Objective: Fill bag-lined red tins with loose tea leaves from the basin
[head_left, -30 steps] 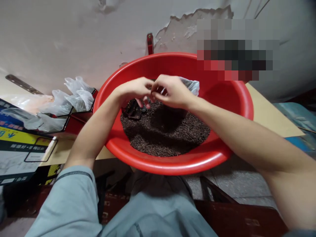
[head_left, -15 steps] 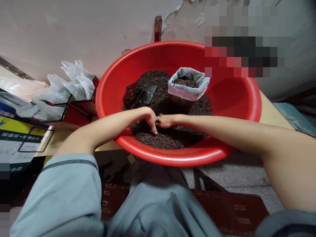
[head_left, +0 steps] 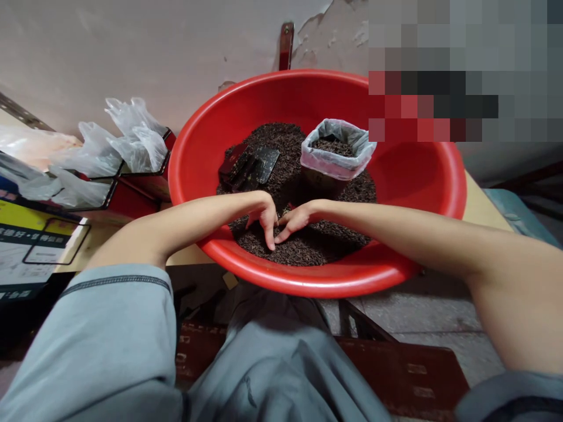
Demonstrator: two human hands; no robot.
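Note:
My left hand (head_left: 266,219) reaches down into a heap of small dark brown grains (head_left: 308,249), which look like loose tea. Its thumb side is stretched downward and its other fingers are mostly hidden. Against it lies my right hand (head_left: 295,220), thumb stretched out, the two thumb tips touching on the heap. Both look open, though a small reddish patch shows just behind them and I cannot make out what it is. Beyond my right hand, a container lined with a clear plastic bag (head_left: 338,158) stands on the heap, holding the same grains.
The wide red tub (head_left: 316,287) surrounds the heap. At its left lie dark flat pieces with speckles (head_left: 253,167). Dark red boxes (head_left: 132,199) with plastic bags (head_left: 136,138) stand left of the tub on a pale table (head_left: 185,258). A dark red bench (head_left: 409,369) is below.
The right hand has opened from a closed shape, its thumb now stretched toward the left thumb. My left thumb sits slightly lower and farther left. The view has shifted slightly.

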